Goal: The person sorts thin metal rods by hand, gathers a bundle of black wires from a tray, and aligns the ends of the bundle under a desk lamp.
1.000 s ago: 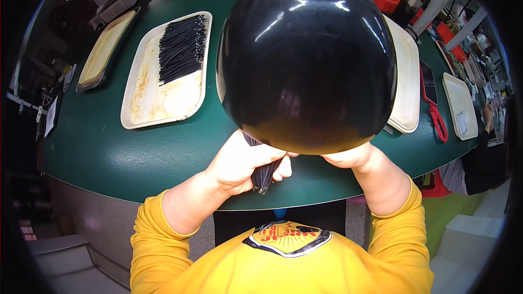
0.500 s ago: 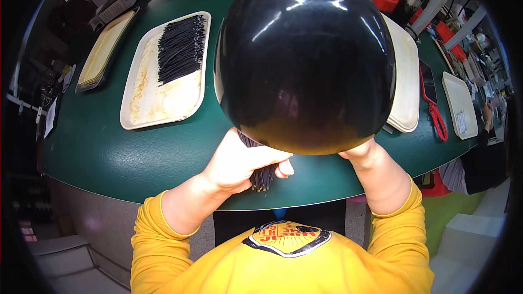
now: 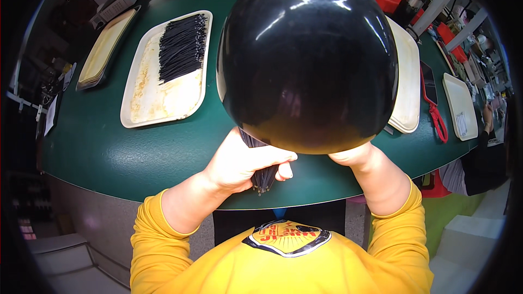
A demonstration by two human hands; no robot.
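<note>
Black wire bundle (image 3: 264, 178), one: clasped in my left hand (image 3: 234, 162), strands jutting from the fist toward me, over the green surface (image 3: 163, 158). My right hand (image 3: 354, 155): mostly hidden by the black lampshade (image 3: 308, 71); its grip I cannot tell.

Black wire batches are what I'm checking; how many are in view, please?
2: a loose batch in the cream tray, a held batch in the left hand; the black lampshade may hide more.

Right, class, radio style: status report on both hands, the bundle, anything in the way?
Left hand closed around bundle of thin black strands. Right hand partly hidden, grip unclear. Black rounded shade blocks part of the view.
</note>
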